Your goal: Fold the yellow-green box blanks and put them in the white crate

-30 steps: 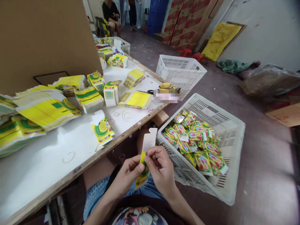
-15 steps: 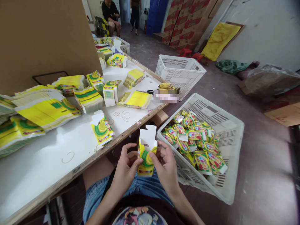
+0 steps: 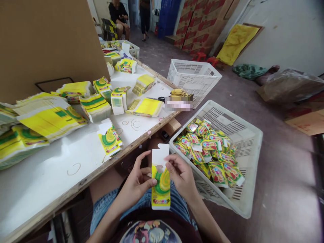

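A yellow and green cardboard box [image 3: 162, 184] is held upright over my lap, its white top flap standing up. My left hand [image 3: 140, 180] grips its left edge, thumb on the front and fingers behind. At the upper right edge, my right hand [image 3: 181, 172] pinches the box just below the flap. On the table edge to the left lies a small stack of flat boxes [image 3: 110, 140] of the same print. To the right, a white plastic crate [image 3: 249, 175] holds many filled-looking small boxes [image 3: 219, 173].
The white table [image 3: 58, 192] carries bundles of flat boxes [image 3: 50, 116], scissors [image 3: 161, 99], bananas [image 3: 178, 92] and loose rubber bands [image 3: 74, 169]. Another white crate [image 3: 194, 76] stands behind. A large cardboard sheet [image 3: 50, 40] rises at left. Two people are in the background.
The box has come lower and nearer to me, and its front now faces me flatter. My right hand has shifted from the front of the box up to its upper right edge.
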{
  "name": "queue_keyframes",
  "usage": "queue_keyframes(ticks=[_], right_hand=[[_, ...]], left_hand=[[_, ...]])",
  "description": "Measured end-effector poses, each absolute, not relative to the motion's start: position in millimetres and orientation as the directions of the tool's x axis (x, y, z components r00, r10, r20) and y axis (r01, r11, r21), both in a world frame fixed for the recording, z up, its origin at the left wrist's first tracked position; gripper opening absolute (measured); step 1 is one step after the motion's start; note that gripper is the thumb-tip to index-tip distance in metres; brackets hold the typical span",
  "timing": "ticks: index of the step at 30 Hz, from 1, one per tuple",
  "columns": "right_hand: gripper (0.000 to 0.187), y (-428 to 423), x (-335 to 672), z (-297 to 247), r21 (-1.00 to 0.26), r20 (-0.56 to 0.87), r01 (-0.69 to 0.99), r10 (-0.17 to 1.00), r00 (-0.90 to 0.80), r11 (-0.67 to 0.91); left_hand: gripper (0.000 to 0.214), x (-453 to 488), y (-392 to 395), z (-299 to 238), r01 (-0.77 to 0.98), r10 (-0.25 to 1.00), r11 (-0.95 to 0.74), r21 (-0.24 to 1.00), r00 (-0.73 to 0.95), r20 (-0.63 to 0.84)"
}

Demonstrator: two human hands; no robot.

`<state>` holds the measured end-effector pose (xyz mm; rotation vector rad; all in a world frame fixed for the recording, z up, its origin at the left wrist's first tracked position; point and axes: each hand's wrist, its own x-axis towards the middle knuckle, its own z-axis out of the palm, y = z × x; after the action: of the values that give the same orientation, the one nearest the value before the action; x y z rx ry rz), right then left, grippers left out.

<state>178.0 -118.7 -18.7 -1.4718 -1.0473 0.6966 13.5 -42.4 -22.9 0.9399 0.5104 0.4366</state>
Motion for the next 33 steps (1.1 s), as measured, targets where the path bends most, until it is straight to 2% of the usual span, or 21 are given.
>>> queue_keyframes(ticks=[2,5,7,9,11,13,18,25,30,33], right_hand=[[0.023,-118.5,179.2,-21.1,-0.984,0.121,0.173,0.877,0.464,0.044],[0.021,-119.5,185.0,-18.0,-0.951,0.221,0.293,0.884,0.413,0.101],[0.025,-120.8,188.2,-13.2,-0.933,0.229,0.346,0.901,0.370,0.095],[0.020,-121.7,188.4,-9.6,-0.956,0.108,0.295,0.933,0.343,0.002],[0.031,-121.8,186.1,-8.8,-0.970,-0.039,0.218,0.952,0.304,-0.109],[0.034,-120.8,183.2,-10.4,-0.960,-0.099,0.220,0.947,0.306,-0.171],[0.026,-116.8,178.3,-16.0,-0.886,-0.106,0.391,0.929,0.353,-0.249],[0.039,-117.1,173.9,-18.3,-0.893,-0.136,0.375,0.942,0.307,-0.251],[0.037,-116.4,175.5,-21.2,-0.833,-0.105,0.479,0.929,0.354,-0.277],[0.037,-117.4,178.1,-22.7,-0.846,-0.072,0.469,0.927,0.369,-0.252]], left_hand=[[0.069,13.9,-42.0,-23.8,-0.119,0.561,0.505,0.855,0.798,-0.221],[0.044,14.5,-40.5,-25.7,-0.086,0.616,0.414,0.906,0.759,-0.210],[0.037,15.0,-40.8,-28.4,-0.039,0.668,0.332,0.942,0.715,-0.206],[0.038,15.8,-42.5,-31.9,-0.004,0.704,0.267,0.964,0.684,-0.192],[0.040,16.9,-44.7,-34.7,-0.003,0.708,0.235,0.972,0.686,-0.169],[0.042,17.9,-46.3,-35.4,-0.014,0.686,0.232,0.973,0.711,-0.153],[0.044,17.9,-45.1,-30.9,-0.015,0.657,0.288,0.957,0.730,-0.187],[0.048,17.6,-40.2,-29.8,-0.058,0.666,0.350,0.935,0.718,-0.205],[0.042,18.8,-39.9,-29.3,-0.026,0.655,0.303,0.953,0.732,-0.188],[0.040,18.5,-38.1,-27.0,-0.021,0.674,0.279,0.960,0.717,-0.180]])
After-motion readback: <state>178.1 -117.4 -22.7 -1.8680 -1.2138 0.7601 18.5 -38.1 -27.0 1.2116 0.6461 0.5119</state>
